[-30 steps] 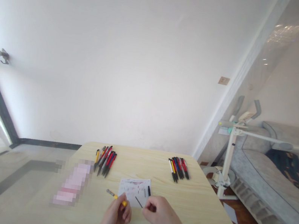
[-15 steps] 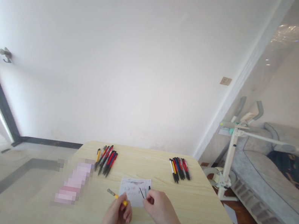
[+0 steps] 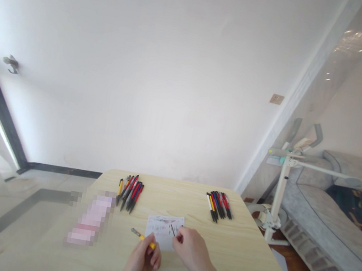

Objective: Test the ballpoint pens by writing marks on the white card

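My left hand (image 3: pixel 146 257) is closed around a yellow pen barrel (image 3: pixel 141 236), whose grey end points up and left. Pinched in the fingers of my right hand (image 3: pixel 191 248) is a thin dark stick that looks like a pen refill (image 3: pixel 172 230). It slants over a sheet of white paper (image 3: pixel 163 242) covered in dark scribbles. A small black piece shows at the top of the right fingers, too small to name. Both hands are over the front part of the table, the left at the paper's lower edge, the right at its right edge.
On the light wooden table (image 3: pixel 177 199), one row of several pens (image 3: pixel 128 194) lies at the back left and another row of pens (image 3: pixel 219 206) at the back right. A blurred pink patch (image 3: pixel 90 220) is at the left. Exercise equipment (image 3: pixel 280 194) and a grey sofa (image 3: pixel 321 210) stand to the right.
The view has shifted slightly. My right hand's fingers have closed in a little more on the refill, which shows shorter. The left hand still holds the yellow barrel in the same pose.
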Available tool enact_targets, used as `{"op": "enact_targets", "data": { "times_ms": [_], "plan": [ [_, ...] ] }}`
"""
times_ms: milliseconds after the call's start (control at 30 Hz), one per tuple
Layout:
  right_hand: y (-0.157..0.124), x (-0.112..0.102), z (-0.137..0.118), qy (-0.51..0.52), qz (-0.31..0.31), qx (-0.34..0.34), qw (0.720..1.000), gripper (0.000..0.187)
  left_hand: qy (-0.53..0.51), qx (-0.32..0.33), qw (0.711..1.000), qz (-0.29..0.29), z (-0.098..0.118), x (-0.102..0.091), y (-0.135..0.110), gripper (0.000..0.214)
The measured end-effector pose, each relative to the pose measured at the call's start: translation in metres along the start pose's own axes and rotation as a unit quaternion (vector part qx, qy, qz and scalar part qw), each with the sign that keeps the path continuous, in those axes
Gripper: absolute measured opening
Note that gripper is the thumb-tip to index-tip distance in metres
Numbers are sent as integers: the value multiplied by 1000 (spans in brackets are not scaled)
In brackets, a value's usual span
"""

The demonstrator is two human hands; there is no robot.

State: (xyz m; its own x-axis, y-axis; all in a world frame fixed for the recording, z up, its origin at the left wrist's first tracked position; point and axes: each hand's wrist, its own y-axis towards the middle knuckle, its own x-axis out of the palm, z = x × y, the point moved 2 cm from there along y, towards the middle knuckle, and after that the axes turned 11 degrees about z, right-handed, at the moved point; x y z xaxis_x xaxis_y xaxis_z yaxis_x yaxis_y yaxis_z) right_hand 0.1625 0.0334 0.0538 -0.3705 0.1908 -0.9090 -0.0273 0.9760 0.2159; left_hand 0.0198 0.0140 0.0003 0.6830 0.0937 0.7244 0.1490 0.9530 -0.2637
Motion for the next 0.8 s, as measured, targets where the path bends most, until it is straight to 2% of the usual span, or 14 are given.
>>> {"op": "enact_targets", "data": {
  "times_ms": [600,800],
  "plan": [
    [4,10,-7,-89,19,8,996,19,-2,-2,1000,3,1,2,-1,35],
    [5,9,-12,-97,0,13,995,18,5,-3,1000,11,2,3,-2,37]
  ]
}}
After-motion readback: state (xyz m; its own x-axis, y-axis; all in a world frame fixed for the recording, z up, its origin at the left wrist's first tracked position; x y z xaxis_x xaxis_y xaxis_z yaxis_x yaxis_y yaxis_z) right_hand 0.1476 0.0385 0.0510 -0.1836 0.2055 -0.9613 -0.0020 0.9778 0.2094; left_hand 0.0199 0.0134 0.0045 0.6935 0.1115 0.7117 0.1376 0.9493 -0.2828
